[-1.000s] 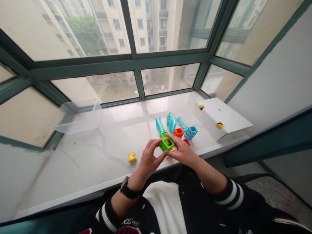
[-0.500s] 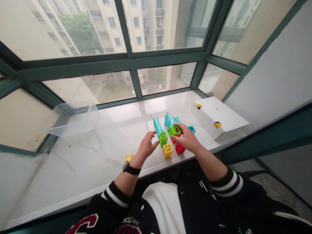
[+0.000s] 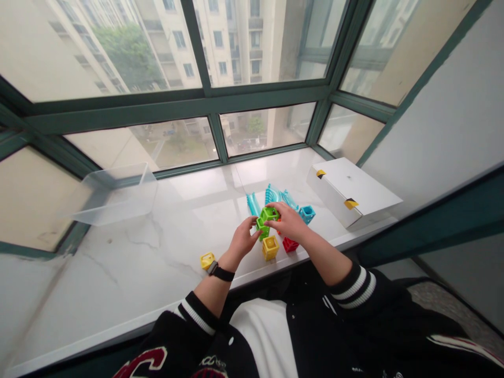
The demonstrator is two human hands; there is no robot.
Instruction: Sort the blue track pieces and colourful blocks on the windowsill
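My right hand (image 3: 290, 221) grips a green toy block (image 3: 270, 212) with an open frame, its thumb and fingers on either side. That block is up against the top of a second green block (image 3: 263, 230); whether the two are joined I cannot tell. Around the second block's left side my left hand (image 3: 243, 237) closes, thumb in front and fingers behind. A yellow block (image 3: 270, 248) stands just in front of them. Under my right hand a red block (image 3: 290, 244) shows in part, with a bit of orange-red above it.
Behind the blocks lie light-blue track pieces (image 3: 274, 194). A blue block (image 3: 307, 213) is to their right, a yellow piece (image 3: 207, 260) beside my left wrist. A clear plastic bin (image 3: 118, 212) stands left, a white box (image 3: 354, 189) right. Windows border the white marbled ledge (image 3: 177, 252).
My right hand has moved left with its green block, bringing it to the standing green block. My left hand has come in against the standing one. The blue block is now uncovered.
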